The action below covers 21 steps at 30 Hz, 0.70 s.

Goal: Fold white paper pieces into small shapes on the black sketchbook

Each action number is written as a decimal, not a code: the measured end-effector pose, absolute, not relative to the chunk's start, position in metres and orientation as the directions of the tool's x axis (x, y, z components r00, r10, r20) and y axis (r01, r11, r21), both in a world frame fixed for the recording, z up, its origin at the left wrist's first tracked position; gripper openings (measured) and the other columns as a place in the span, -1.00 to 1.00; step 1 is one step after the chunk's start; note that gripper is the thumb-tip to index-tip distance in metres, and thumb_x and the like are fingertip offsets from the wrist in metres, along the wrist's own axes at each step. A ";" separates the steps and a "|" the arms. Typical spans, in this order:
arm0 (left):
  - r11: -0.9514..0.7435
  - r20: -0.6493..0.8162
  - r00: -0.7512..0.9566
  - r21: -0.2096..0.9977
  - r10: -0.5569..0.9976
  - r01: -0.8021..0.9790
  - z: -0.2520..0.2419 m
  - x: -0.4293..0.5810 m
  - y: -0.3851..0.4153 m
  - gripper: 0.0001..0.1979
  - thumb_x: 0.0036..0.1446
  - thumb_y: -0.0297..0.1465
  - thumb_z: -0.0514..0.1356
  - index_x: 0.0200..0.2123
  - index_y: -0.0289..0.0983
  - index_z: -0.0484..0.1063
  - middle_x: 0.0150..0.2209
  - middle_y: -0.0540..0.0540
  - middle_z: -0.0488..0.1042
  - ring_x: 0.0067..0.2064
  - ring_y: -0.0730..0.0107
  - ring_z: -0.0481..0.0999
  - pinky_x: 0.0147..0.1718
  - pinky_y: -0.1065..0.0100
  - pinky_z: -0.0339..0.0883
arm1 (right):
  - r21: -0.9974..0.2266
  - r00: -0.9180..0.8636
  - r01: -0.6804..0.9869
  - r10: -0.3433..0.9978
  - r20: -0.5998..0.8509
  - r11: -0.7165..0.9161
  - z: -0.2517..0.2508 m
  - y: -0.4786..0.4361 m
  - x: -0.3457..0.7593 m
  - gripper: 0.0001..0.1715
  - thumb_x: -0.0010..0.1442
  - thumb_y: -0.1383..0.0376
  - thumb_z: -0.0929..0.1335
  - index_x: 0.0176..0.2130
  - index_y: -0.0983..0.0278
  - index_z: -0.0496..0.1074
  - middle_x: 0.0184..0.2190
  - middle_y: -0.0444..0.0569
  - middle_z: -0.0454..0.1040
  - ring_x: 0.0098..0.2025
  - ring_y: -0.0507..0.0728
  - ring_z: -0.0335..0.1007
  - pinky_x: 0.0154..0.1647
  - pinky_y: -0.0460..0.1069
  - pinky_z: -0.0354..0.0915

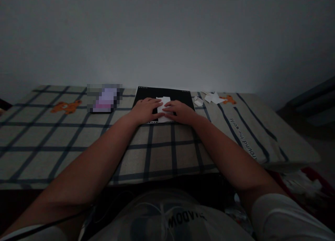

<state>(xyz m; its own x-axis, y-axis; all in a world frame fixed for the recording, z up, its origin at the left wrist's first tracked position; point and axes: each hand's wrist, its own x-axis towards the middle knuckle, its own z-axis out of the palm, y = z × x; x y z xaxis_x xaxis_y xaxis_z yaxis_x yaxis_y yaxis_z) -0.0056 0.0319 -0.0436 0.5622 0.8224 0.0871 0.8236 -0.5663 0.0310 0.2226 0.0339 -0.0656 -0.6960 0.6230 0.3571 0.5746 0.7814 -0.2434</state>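
A small piece of white paper [164, 100] lies on a black sheet [149, 92] with punched holes along its edges, near the wall side of the table. My left hand [145, 110] rests flat from the left, its fingers stretched out and the tips touching the paper's left edge. From the right, my right hand [182, 112] lies with fingers extended over the paper's right part. Thumb and fingers of both hands are apart, and neither hand grips anything visible. The hands cover part of the paper, so its full outline is hidden.
A phone [105, 99] with a lit, blurred screen sits to the left. Several white paper scraps [215, 98] lie to the right. A checked tablecloth [159, 152] covers the table, which meets a plain wall [167, 38]. A red container [312, 174] stands below at right.
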 end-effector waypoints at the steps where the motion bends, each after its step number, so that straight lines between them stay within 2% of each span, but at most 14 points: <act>1: -0.567 0.088 0.563 0.031 0.822 0.823 -0.044 -0.006 0.032 -0.40 0.36 0.02 0.04 0.36 -0.04 0.27 0.42 -0.01 0.21 0.37 0.02 0.19 0.26 0.03 0.12 | -0.238 -0.697 0.577 0.623 0.355 0.781 -0.066 0.034 0.222 -0.62 0.39 0.18 0.32 0.06 0.28 0.59 0.12 0.17 0.52 0.15 0.26 0.40 0.20 0.19 0.29; 10: -0.568 0.089 0.563 0.044 0.821 0.822 -0.044 -0.007 0.033 -0.40 0.35 0.01 0.04 0.37 -0.04 0.25 0.43 -0.01 0.21 0.38 0.06 0.18 0.26 0.04 0.11 | -0.222 -0.716 0.548 0.589 0.374 0.807 -0.074 0.039 0.227 -0.56 0.39 0.14 0.31 0.15 0.24 0.52 0.26 0.13 0.42 0.29 0.24 0.30 0.31 0.22 0.19; 17: -0.568 0.085 0.563 0.044 0.822 0.822 -0.043 -0.006 0.033 -0.40 0.34 0.00 0.06 0.37 -0.05 0.25 0.43 -0.01 0.20 0.38 0.03 0.20 0.25 0.02 0.14 | -0.272 -0.757 0.526 0.590 0.282 0.806 -0.076 0.044 0.234 -0.32 0.30 0.03 0.40 0.30 0.23 0.37 0.37 0.16 0.28 0.40 0.27 0.18 0.40 0.26 0.08; 21: -0.566 0.088 0.561 0.049 0.823 0.823 -0.044 -0.007 0.034 -0.40 0.34 -0.01 0.07 0.37 -0.03 0.25 0.43 -0.01 0.21 0.38 0.04 0.19 0.26 0.03 0.12 | -0.260 -0.748 0.552 0.608 0.265 0.792 -0.075 0.043 0.233 -0.33 0.30 0.02 0.40 0.29 0.22 0.39 0.37 0.15 0.27 0.42 0.29 0.16 0.41 0.29 0.06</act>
